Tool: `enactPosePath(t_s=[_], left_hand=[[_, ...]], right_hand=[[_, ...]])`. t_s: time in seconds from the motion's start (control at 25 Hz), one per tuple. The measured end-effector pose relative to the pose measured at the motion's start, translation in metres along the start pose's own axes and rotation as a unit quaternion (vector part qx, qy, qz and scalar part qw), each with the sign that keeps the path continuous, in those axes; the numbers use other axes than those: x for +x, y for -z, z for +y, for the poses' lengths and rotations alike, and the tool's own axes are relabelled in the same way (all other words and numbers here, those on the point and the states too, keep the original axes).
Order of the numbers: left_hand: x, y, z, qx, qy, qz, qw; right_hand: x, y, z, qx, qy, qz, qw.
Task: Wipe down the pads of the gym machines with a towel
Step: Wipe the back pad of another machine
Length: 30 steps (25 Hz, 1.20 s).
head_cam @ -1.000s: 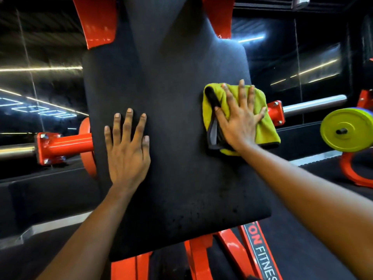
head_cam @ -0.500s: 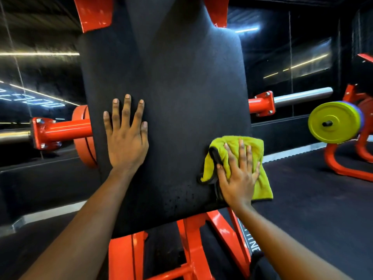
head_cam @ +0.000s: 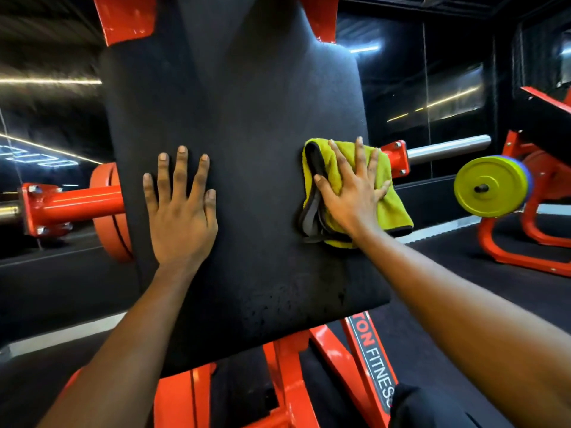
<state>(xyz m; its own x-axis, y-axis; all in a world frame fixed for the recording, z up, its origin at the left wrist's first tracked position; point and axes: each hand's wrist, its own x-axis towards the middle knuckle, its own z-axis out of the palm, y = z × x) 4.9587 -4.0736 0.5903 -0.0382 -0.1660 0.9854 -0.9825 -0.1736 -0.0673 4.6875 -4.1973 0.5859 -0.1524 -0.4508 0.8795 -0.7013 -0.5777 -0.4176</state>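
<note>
Dark gym; right hand (head_cam: 350, 196) presses yellow towel (head_cam: 392, 208) on black pad (head_cam: 247, 134), fingers spread; left hand (head_cam: 180, 211) flat, fingers straight.

Right hand (head_cam: 352, 196) and yellow-green towel (head_cam: 395, 208) now mid-height on the right edge of the pad (head_cam: 247, 118), up from its lower right corner half a second ago
</note>
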Motion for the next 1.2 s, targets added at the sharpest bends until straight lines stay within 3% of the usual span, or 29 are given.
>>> enactPosePath(t_s=[0.24, 0.36, 0.48, 0.56, 0.68, 0.96, 1.08, 1.2], left_hand=[[-0.007, 0.011, -0.001, -0.023, 0.0, -0.033, 0.999], [-0.032, 0.024, -0.009, -0.025, 0.049, -0.026, 0.998], [-0.054, 0.027, -0.023, -0.024, 0.07, -0.046, 0.996], [-0.06, 0.024, -0.028, -0.036, 0.053, -0.058, 0.996], [-0.06, 0.02, -0.03, -0.052, 0.053, -0.057, 0.996], [-0.063, 0.016, -0.032, -0.03, 0.044, -0.049, 0.997], [-0.064, 0.016, -0.033, -0.026, 0.044, -0.042, 0.998], [-0.065, 0.016, -0.033, -0.034, 0.046, -0.043, 0.997]], right_hand=[[-0.13, -0.005, 0.051, -0.014, 0.012, -0.009, 1.0], [-0.203, -0.007, 0.071, 0.016, 0.007, -0.026, 0.999], [-0.206, -0.006, 0.078, 0.069, 0.0, -0.006, 0.998], [-0.174, -0.003, 0.065, 0.071, 0.01, 0.017, 0.997], [-0.153, -0.018, 0.021, -0.01, 0.035, -0.008, 0.999], [-0.264, -0.074, -0.099, -0.041, 0.186, -0.111, 0.975], [-0.251, -0.075, -0.075, -0.061, 0.128, -0.062, 0.988], [-0.22, -0.062, -0.001, -0.079, -0.01, -0.007, 0.997]])
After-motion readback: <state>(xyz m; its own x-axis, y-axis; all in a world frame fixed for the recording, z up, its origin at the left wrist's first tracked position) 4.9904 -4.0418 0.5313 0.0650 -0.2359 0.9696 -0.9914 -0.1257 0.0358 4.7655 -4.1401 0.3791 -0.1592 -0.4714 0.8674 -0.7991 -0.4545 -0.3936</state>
